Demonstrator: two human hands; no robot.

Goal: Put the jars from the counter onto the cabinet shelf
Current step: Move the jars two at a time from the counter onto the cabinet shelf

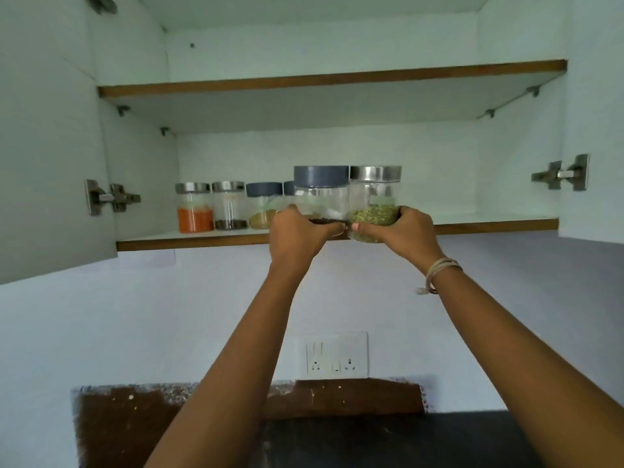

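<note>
My left hand (299,233) grips a clear jar with a blue-grey lid (320,194) and dark contents at its bottom. My right hand (403,231) grips a clear jar with a steel lid (374,197) holding green-yellow seeds. Both jars are side by side, touching, at the front edge of the lower cabinet shelf (189,240); I cannot tell whether they rest on it. Further back on the shelf stand a jar of orange-red powder (195,207), a jar with dark spice (229,206), a blue-lidded jar with tan powder (263,206), and another blue lid (289,188) mostly hidden behind the held jar.
The upper shelf (331,79) spans the cabinet above. Open cabinet doors with hinges (111,197) flank both sides. On the wall below is a white socket plate (332,356). The dark counter (371,440) lies at the bottom.
</note>
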